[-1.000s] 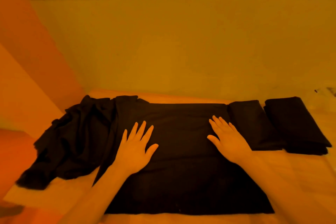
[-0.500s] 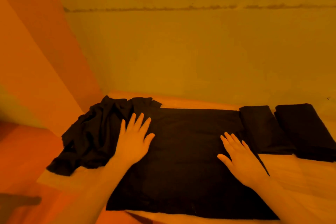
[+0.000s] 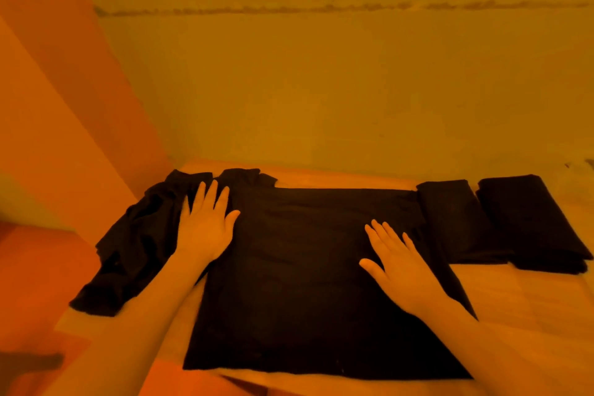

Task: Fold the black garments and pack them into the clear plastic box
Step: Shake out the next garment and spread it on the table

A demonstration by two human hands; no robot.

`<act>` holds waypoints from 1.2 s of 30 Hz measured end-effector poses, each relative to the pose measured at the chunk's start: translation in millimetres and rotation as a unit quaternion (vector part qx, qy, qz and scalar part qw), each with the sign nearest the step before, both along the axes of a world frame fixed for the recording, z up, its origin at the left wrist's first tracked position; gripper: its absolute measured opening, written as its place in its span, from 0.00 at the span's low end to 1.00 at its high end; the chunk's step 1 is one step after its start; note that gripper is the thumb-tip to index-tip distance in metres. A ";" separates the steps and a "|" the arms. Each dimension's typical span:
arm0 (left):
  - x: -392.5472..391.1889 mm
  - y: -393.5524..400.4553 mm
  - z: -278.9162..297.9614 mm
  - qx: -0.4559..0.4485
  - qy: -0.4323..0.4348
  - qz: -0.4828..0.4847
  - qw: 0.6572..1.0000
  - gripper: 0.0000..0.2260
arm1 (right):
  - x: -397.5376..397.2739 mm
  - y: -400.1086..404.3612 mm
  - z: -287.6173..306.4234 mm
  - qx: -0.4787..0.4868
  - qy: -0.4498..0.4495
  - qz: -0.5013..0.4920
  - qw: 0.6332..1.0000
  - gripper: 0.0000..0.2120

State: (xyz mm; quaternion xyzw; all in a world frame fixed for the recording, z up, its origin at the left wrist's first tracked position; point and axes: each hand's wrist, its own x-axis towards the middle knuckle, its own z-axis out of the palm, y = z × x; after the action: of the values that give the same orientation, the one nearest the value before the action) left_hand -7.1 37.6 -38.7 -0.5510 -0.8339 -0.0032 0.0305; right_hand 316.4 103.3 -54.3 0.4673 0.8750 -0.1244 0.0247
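A: Where are your hands right now?

B: Your left hand lies flat, fingers straight and slightly spread, on the left part of the black garment spread in front of you, its fingertips reaching the bunched cloth at the garment's far left corner. It grasps nothing.

A: And the other one?

B: Your right hand is flat too, fingers straight, palm down on the right part of the same garment, near its right edge. Nothing is pinched or gripped.

A: What else lies on the table?

B: To your left, a crumpled black heap touches the spread garment and hangs toward the table's left edge. To your right, two folded black pieces sit side by side: the nearer folded piece is just beside the spread garment's right edge, and the outer folded piece touches it on its far side.

A: And behind?

B: A plain wall with a rough horizontal seam.
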 end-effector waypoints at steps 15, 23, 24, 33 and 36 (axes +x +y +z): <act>91.5 -162.7 -59.0 -0.072 0.027 -0.252 0.965 0.33 | 112.3 -99.3 -10.5 -0.041 -0.085 0.013 0.995 0.35; 66.0 -193.4 -52.8 -0.025 -0.018 -0.240 0.970 0.23 | 149.5 -127.2 -6.6 -0.033 -0.058 0.035 0.997 0.45; 63.9 -194.9 -52.1 -0.011 -0.012 -0.240 0.971 0.23 | 144.1 -127.2 -4.3 -0.031 -0.038 0.038 0.998 0.44; 58.8 -186.2 -56.3 0.033 0.007 -0.286 0.958 0.41 | 86.7 -120.5 -6.9 0.008 -0.052 0.148 0.988 0.40; 50.8 -193.0 -66.9 0.065 0.012 -0.297 0.953 0.42 | 103.2 -132.2 -10.6 0.065 -0.045 0.141 0.987 0.40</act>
State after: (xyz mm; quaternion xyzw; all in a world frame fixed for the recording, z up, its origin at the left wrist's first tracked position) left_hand 43.7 -155.4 -105.6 -0.7703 -0.6305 -0.0601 0.0741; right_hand 419.6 -28.8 -64.9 0.3451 0.9363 -0.0412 0.0504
